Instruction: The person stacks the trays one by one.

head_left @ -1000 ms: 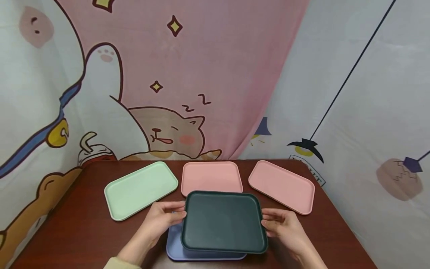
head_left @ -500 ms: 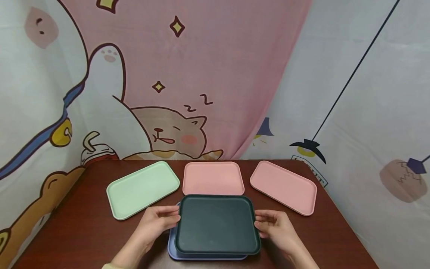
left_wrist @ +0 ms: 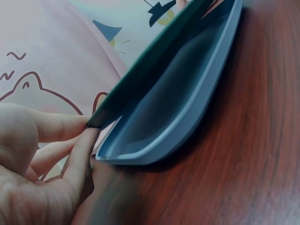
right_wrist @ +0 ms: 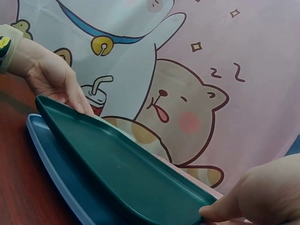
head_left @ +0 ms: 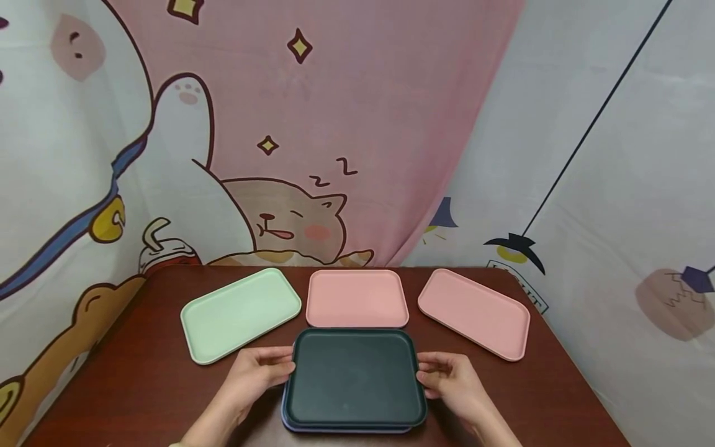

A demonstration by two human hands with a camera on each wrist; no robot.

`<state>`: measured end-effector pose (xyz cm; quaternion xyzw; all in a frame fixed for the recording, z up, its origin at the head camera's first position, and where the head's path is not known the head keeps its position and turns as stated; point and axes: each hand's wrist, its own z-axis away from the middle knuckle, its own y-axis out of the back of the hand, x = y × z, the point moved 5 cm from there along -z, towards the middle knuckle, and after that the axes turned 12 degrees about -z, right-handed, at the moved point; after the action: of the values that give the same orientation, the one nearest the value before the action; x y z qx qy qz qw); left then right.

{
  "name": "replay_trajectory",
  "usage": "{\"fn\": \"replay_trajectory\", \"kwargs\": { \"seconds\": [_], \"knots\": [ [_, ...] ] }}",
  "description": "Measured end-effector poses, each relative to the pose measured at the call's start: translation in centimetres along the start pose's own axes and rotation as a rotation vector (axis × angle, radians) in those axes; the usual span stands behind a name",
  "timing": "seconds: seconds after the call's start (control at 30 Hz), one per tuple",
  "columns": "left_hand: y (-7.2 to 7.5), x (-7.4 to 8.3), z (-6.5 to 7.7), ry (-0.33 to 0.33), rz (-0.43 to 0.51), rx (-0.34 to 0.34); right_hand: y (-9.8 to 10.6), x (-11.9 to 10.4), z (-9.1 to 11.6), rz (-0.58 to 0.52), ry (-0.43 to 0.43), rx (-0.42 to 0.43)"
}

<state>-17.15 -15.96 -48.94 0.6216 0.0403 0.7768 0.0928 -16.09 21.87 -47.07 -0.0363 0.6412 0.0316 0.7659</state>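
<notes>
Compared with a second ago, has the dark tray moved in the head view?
Yes: the dark tray has shifted left and lower in view, judged against the middle pink tray.

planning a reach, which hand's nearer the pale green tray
Left: the left hand is in front of the pale green tray; the right hand is farther, across the dark tray.

One dark tray (head_left: 357,377), one blue tray (left_wrist: 187,121), one mint tray (head_left: 241,316) and two pink trays (head_left: 357,298) (head_left: 473,315), making five in all. One left hand (head_left: 256,370) and one right hand (head_left: 449,376), making two. One table (head_left: 139,385) and one backdrop (head_left: 363,93). In the head view, three printed stars (head_left: 300,45) (head_left: 268,145) (head_left: 185,7).
</notes>
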Motion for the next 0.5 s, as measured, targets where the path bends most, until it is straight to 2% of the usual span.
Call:
{"fn": "replay_trajectory", "kwargs": {
  "seconds": [0.27, 0.5],
  "knots": [
    [0.3, -0.5, 0.2, 0.028, -0.055, 0.008, -0.3, 0.8, -0.2, -0.008, 0.000, -0.035],
    [0.4, -0.9, 0.0, 0.034, -0.097, 0.030, -0.5, 1.1, -0.4, 0.000, -0.004, -0.023]
  ]
}}
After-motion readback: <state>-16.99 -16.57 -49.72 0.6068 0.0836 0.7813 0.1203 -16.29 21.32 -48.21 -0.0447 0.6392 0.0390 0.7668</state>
